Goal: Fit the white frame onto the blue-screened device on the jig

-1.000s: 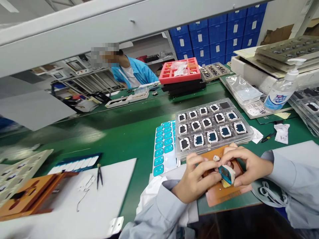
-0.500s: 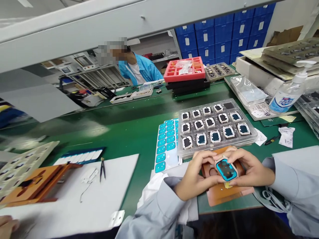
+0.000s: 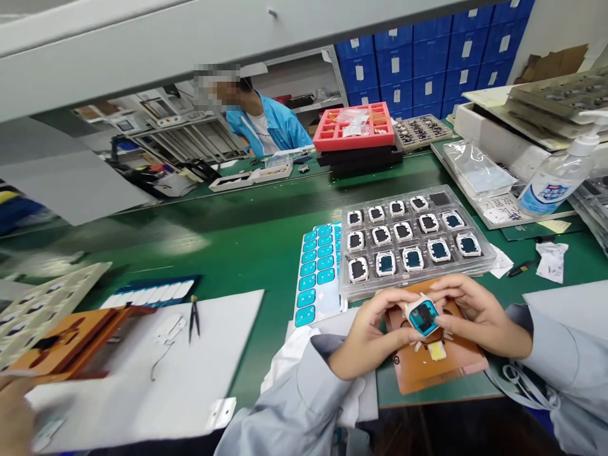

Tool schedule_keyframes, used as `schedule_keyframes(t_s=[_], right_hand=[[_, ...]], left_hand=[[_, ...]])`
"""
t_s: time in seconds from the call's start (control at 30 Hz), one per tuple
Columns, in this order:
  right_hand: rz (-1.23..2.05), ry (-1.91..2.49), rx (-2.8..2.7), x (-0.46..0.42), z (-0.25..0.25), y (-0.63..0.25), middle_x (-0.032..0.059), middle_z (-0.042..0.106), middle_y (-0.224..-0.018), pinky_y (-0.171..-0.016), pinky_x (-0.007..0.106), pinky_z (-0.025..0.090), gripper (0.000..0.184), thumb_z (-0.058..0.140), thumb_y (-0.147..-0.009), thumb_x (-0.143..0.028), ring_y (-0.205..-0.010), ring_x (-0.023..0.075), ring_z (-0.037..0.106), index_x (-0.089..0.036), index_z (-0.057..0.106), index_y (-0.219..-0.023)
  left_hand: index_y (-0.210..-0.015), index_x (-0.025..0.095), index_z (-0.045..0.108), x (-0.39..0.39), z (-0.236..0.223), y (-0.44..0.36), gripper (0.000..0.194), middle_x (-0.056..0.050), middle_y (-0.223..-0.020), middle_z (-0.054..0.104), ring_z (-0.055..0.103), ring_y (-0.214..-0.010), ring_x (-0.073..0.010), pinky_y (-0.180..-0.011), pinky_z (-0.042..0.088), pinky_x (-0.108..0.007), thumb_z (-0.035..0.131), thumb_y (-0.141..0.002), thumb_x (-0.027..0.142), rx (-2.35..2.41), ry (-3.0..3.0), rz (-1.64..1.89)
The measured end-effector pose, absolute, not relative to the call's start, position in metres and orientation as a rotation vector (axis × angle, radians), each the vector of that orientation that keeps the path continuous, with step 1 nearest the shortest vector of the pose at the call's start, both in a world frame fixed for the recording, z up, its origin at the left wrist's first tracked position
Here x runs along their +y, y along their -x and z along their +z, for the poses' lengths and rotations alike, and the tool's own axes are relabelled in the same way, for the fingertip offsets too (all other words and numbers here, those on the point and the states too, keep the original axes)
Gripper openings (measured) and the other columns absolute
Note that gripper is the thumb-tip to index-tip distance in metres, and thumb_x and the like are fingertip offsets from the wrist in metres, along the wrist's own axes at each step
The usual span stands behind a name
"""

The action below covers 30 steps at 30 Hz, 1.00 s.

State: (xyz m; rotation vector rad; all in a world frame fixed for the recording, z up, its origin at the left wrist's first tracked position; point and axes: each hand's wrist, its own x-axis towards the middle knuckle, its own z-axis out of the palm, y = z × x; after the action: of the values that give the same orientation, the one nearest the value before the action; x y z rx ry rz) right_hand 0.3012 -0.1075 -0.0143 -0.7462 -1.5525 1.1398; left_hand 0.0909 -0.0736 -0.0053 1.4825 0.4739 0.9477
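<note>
A white-rimmed smartwatch case (image 3: 424, 316) with a blue frame-shaped film round its dark inside is between my hands. My left hand (image 3: 375, 332) grips its left side, thumb below and fingers above. On the right edge rest the thumb and fingertips of my right hand (image 3: 479, 316), closed on the case. Beneath lies an orange fixture plate (image 3: 418, 373), with a yellow-and-white tab (image 3: 437, 351) on it just below the case. Beyond my hands, a clear plastic tray (image 3: 349, 290) holds several white watch cases. To its left lies a white sheet of blue adhesive films (image 3: 305, 297).
At left, a co-worker's hand (image 3: 14, 411) is beside another orange fixture (image 3: 61, 342). Tweezers (image 3: 194, 320) lie on a white mat (image 3: 228, 342). A sanitizer bottle (image 3: 553, 183) stands at right. Red and black trays (image 3: 356, 136) are stacked at the back, near a seated person (image 3: 270, 126).
The case has turned and shifted slightly left in my hands, exposing more of the plate and tab below. My right hand has shifted on its edge. The co-worker's hand has moved up.
</note>
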Motion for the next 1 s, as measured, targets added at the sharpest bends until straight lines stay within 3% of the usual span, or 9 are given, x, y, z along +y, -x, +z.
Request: schedule_keyframes(t_s=[0.13,0.3,0.37,0.47,0.53,0.73,0.9,1.0], right_hand=[[1.209,0.794,-1.612,-0.104,-0.012,-0.304,0.0043,0.07,-0.088,-0.064,0.025,0.055,0.025,0.066,-0.092,-0.031,-0.074,0.0146,0.065,-0.021,0.063,-0.114],[1.248,0.789,-1.507,-0.096,-0.012,-0.304,0.0051,0.073,-0.093,-0.074,0.028,0.054,0.022,0.074,-0.085,-0.029,-0.08,0.0157,0.065,-0.021,0.074,-0.106],[1.296,0.785,-1.404,-0.091,-0.01,-0.304,0.0046,0.073,-0.089,-0.07,0.028,0.055,0.022,0.079,-0.079,-0.032,-0.074,0.0151,0.064,-0.02,0.077,-0.098],[1.297,0.776,-1.357,-0.081,0.011,-0.307,0.0028,0.071,-0.084,-0.057,0.025,0.053,0.023,0.08,-0.078,-0.036,-0.058,0.0115,0.06,-0.02,0.077,-0.094],[1.25,0.77,-1.37,-0.077,0.037,-0.308,0.0022,0.071,-0.085,-0.057,0.024,0.053,0.021,0.077,-0.082,-0.036,-0.056,0.0099,0.059,-0.023,0.077,-0.099],[1.211,0.582,-1.105,-0.099,0.113,-0.293,0.0032,0.074,-0.091,-0.059,0.024,0.053,0.031,0.085,-0.073,-0.033,-0.058,0.0101,0.058,-0.029,0.078,-0.103],[1.272,0.481,-1.123,-0.116,0.109,-0.28,0.0022,0.071,-0.073,-0.063,0.027,0.053,0.03,0.082,-0.076,-0.033,-0.062,0.0146,0.059,-0.034,0.078,-0.105],[1.323,0.477,-1.106,-0.117,0.105,-0.281,0.0023,0.073,-0.078,-0.068,0.027,0.053,0.028,0.084,-0.072,-0.031,-0.066,0.0152,0.061,-0.034,0.079,-0.099]], left_hand=[[-0.106,0.021,0.068,-0.071,-0.011,-0.091,0.033,-0.003,-0.088,0.064,0.059,-0.082,-0.0136,-0.076,0.047,-0.025,0.081,-0.078,0.031,0.488,-1.691,1.086],[-0.108,0.02,0.066,-0.06,-0.016,-0.094,0.033,-0.003,-0.083,0.063,0.057,-0.078,-0.0142,-0.07,0.046,-0.026,0.078,-0.08,0.033,0.394,-1.892,1.168],[-0.11,0.02,0.066,-0.053,-0.012,-0.099,0.034,-0.003,-0.085,0.064,0.058,-0.078,-0.0144,-0.071,0.047,-0.027,0.077,-0.081,0.034,0.337,-1.984,1.177],[-0.115,0.021,0.067,-0.038,0.011,-0.109,0.036,-0.005,-0.086,0.065,0.059,-0.081,-0.0156,-0.075,0.049,-0.03,0.073,-0.084,0.039,0.272,-2.131,1.195],[-0.119,0.023,0.067,-0.028,0.037,-0.116,0.04,-0.006,-0.092,0.065,0.06,-0.088,-0.0172,-0.081,0.051,-0.033,0.07,-0.085,0.044,0.235,-2.207,1.232],[-0.123,0.034,0.067,-0.022,0.117,-0.134,0.049,-0.009,-0.136,0.054,0.053,-0.124,-0.0248,-0.103,0.046,-0.04,0.076,-0.077,0.048,0.032,-2.1,1.511],[-0.128,0.038,0.062,-0.044,0.132,-0.131,0.051,-0.006,-0.116,0.071,0.062,-0.112,-0.023,-0.099,0.05,-0.043,0.075,-0.079,0.039,-0.178,-2.138,1.42],[-0.126,0.038,0.064,-0.05,0.131,-0.127,0.049,-0.007,-0.116,0.071,0.063,-0.11,-0.0239,-0.098,0.052,-0.043,0.076,-0.079,0.037,-0.17,-2.169,1.409]])
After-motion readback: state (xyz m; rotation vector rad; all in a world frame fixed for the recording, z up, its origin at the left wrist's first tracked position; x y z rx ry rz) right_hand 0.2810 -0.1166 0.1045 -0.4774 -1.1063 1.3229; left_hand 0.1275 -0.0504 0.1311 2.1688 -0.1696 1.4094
